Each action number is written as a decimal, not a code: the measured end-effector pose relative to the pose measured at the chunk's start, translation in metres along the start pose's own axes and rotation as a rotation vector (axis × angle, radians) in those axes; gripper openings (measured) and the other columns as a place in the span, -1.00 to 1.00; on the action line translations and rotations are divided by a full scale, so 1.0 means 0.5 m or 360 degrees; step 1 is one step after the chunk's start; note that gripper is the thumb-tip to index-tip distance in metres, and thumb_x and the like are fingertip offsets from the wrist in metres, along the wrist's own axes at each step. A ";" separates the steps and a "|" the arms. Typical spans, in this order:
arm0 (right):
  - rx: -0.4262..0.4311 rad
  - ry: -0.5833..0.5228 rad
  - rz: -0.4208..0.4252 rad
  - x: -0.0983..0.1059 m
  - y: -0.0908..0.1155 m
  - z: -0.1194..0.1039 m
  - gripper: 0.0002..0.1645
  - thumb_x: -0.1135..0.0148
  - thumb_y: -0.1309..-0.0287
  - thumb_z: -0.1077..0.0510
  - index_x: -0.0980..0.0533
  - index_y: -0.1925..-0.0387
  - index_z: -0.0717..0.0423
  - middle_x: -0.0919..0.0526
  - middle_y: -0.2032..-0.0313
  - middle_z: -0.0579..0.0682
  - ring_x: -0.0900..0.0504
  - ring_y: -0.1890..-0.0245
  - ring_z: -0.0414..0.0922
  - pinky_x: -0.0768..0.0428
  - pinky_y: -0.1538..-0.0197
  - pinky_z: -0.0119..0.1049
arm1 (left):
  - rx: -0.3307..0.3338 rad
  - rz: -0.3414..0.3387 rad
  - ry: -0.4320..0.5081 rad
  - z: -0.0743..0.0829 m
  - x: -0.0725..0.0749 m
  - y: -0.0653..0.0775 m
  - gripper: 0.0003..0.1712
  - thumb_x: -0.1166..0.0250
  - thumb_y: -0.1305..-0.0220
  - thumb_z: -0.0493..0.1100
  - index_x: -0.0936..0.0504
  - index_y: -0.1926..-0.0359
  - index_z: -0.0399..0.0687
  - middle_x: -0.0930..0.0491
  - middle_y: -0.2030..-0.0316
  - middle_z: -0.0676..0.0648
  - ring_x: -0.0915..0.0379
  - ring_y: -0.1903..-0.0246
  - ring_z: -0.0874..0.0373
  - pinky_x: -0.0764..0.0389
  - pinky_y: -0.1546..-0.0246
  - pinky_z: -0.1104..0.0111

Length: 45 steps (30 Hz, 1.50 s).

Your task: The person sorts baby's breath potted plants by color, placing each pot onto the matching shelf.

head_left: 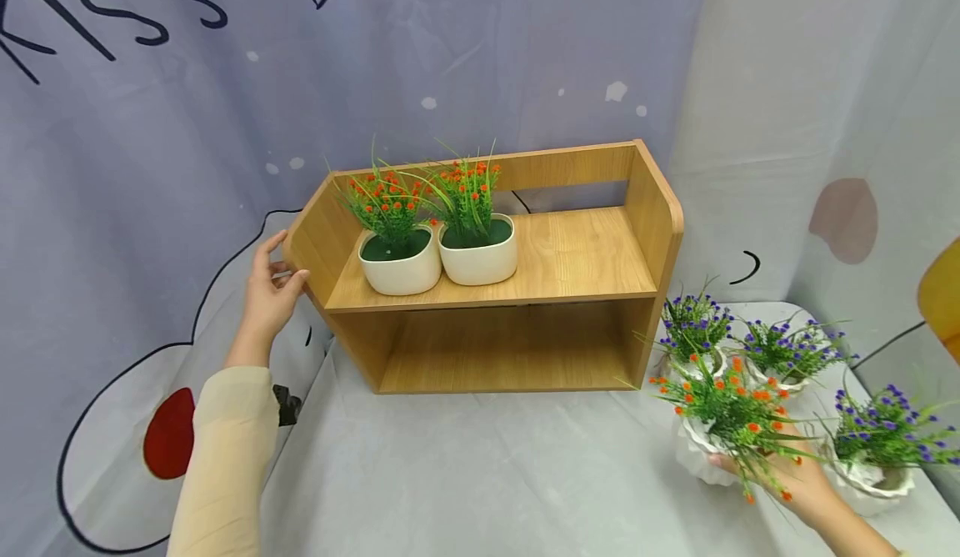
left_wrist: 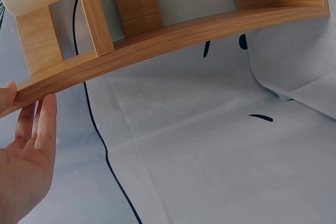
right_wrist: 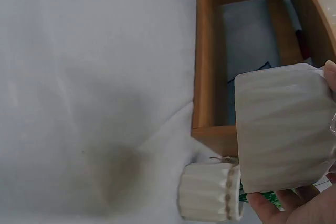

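Observation:
A two-tier wooden shelf (head_left: 592, 253) stands at the back of the table. My left hand (head_left: 268, 300) pinches the edge of its left side panel, thumb on one face and fingers on the other, as the left wrist view also shows. Off the shelf's front right corner, my right hand (head_left: 798, 478) grips a white pot of orange flowers (head_left: 701, 454). In the right wrist view this pot (right_wrist: 286, 129) is lifted, the fingertips (right_wrist: 260, 203) against its side. Two oval white pots with orange flowers, one left (head_left: 401, 273) and one right (head_left: 480, 263), sit side by side on the upper tier.
Three pots of purple flowers stand at the right: one by the shelf (head_left: 693, 323), one behind (head_left: 795, 353), one at the table's right edge (head_left: 873, 490). A printed curtain (head_left: 465, 65) hangs behind. A small black object (head_left: 287, 405) lies beside the left sleeve.

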State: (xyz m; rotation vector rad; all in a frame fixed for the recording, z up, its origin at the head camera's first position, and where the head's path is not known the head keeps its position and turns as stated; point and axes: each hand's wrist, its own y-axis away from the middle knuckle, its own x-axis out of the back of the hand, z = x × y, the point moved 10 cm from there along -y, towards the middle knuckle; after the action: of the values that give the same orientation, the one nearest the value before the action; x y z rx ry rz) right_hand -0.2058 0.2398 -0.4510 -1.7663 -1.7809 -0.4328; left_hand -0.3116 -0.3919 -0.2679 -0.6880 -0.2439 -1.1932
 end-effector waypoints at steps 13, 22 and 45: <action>-0.0190 0.0419 -0.0377 0.008 -0.014 -0.068 -0.04 -0.41 0.02 -0.09 -0.28 -0.14 0.60 -0.44 -0.06 0.51 -0.45 -0.02 0.40 -0.59 0.04 0.12 | 0.0040 -0.0027 -0.0098 0.000 -0.001 0.002 -0.23 -0.05 -0.40 -0.28 0.09 -0.49 0.10 -0.29 -0.04 -0.36 -0.42 0.15 0.16 -0.51 0.29 0.69; -0.0244 0.0410 -0.0397 0.032 -0.021 -0.142 -0.02 -0.37 0.00 -0.18 -0.31 -0.17 0.53 -0.45 -0.05 0.49 -0.51 0.05 0.35 -0.60 0.13 0.12 | 0.0018 -0.0037 -0.0115 0.004 -0.009 0.001 -0.24 -0.02 -0.41 -0.29 0.11 -0.50 0.13 -0.27 -0.07 -0.42 -0.41 0.05 -0.15 -0.42 0.35 0.78; 0.0102 0.0039 -0.0141 0.074 -0.119 -0.368 -0.20 -0.43 0.01 -0.05 -0.37 -0.19 0.25 -0.49 -0.11 0.24 -0.48 -0.08 0.14 -0.46 -0.09 0.06 | -0.0037 -0.0006 -0.0051 0.000 -0.002 0.001 -0.26 -0.07 -0.40 -0.25 0.02 -0.49 0.12 -0.30 -0.01 -0.33 -0.33 0.30 0.46 -0.47 0.32 0.77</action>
State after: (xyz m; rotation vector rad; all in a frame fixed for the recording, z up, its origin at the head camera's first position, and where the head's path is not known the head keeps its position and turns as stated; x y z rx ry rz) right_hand -0.2297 0.1533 -0.2757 -1.6364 -1.8407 -0.4263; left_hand -0.3114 -0.3908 -0.2687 -0.7278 -0.2584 -1.1910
